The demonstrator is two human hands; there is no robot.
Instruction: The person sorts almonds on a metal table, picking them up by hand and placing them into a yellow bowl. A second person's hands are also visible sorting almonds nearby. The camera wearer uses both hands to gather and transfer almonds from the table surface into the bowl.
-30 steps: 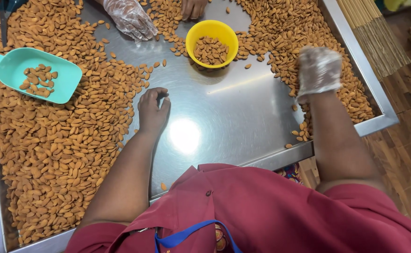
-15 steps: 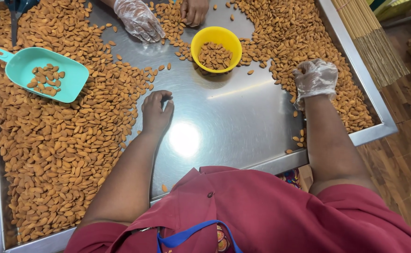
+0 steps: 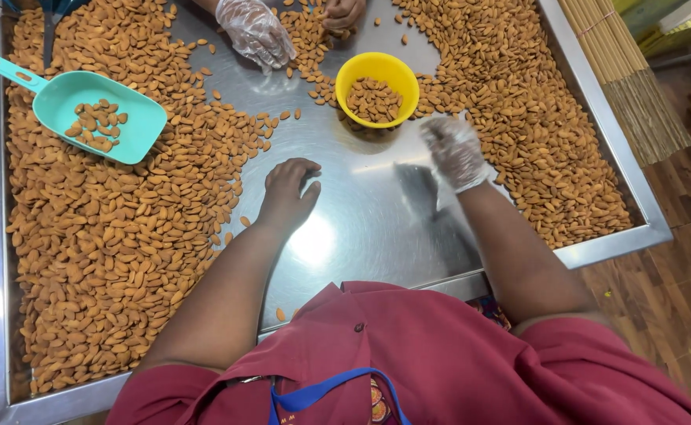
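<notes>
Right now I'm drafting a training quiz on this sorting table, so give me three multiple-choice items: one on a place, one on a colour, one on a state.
1. Where does the yellow bowl stand?
A. on the bare steel between the almond piles
B. inside the scoop
C. on the wooden floor

2. What colour is the scoop?
A. red
B. teal
C. black

3. What covers the person's hands?
A. both are bare
B. both are gloved
C. the right hand wears a clear glove, the left hand is bare

Answers:
1 A, it sits on the metal table with almonds on either side.
2 B, its bowl and handle are teal.
3 C, thin plastic shows on the right hand only.
</notes>
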